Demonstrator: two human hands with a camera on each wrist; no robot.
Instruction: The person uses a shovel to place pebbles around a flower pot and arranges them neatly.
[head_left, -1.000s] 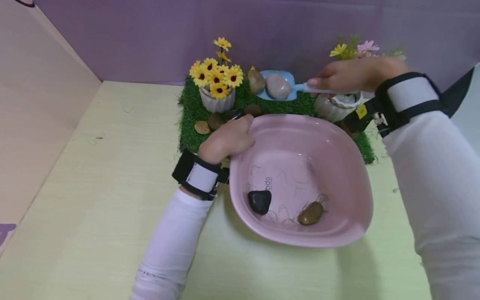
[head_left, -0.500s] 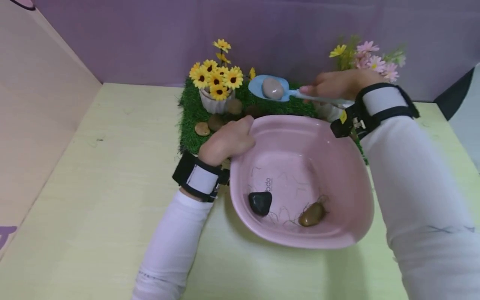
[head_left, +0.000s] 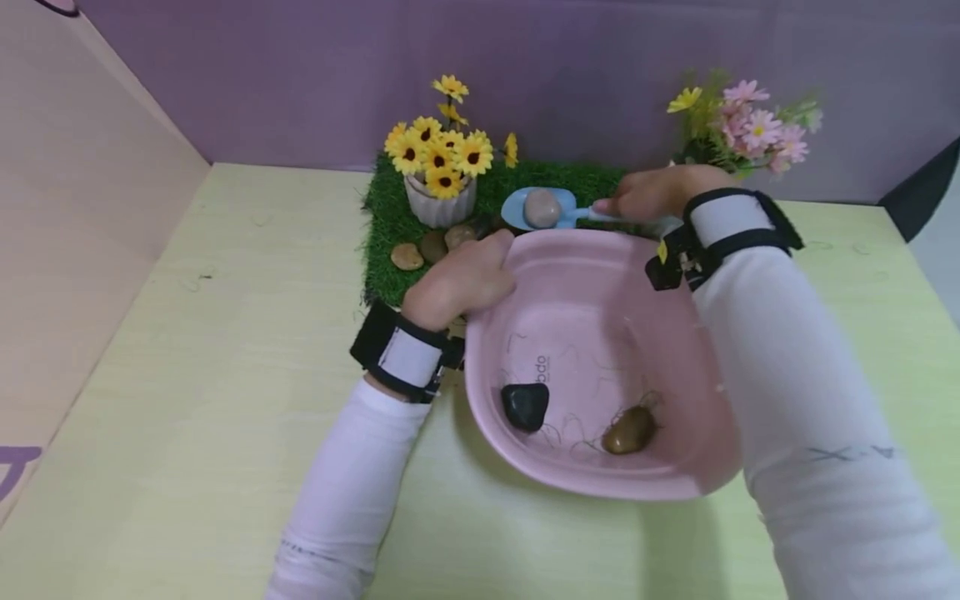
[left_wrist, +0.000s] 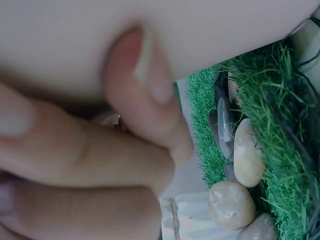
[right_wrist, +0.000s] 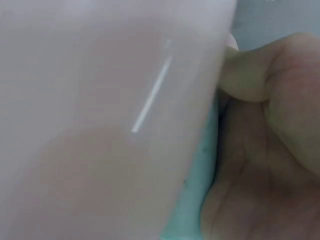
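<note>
A pink basin (head_left: 585, 275) stands on the table, holding a black stone (head_left: 525, 407) and a brown stone (head_left: 631, 429). My left hand (head_left: 465, 279) grips its far left rim, the fingers curled over the edge. Beyond the far rim, my right hand (head_left: 667, 193) holds a light blue scoop (head_left: 517, 210) by its handle. One pale rounded stone (head_left: 542, 207) sits in the scoop's bowl, low over the grass mat. In the right wrist view the basin wall (right_wrist: 100, 100) fills the left side and part of the blue-green handle (right_wrist: 195, 190) shows beside my palm.
An artificial grass mat (head_left: 386, 217) lies behind the basin. On it stand a white pot of yellow flowers (head_left: 441, 200) and several stones (head_left: 407, 256). Pink flowers (head_left: 761, 129) rise behind my right hand. A purple backdrop (head_left: 570, 75) closes off the rear.
My right hand has moved left and toward the basin, lowering the scoop. A brown stone that was at the scoop's left end has dropped among the stones by the yellow flowers. My left hand stays put.
</note>
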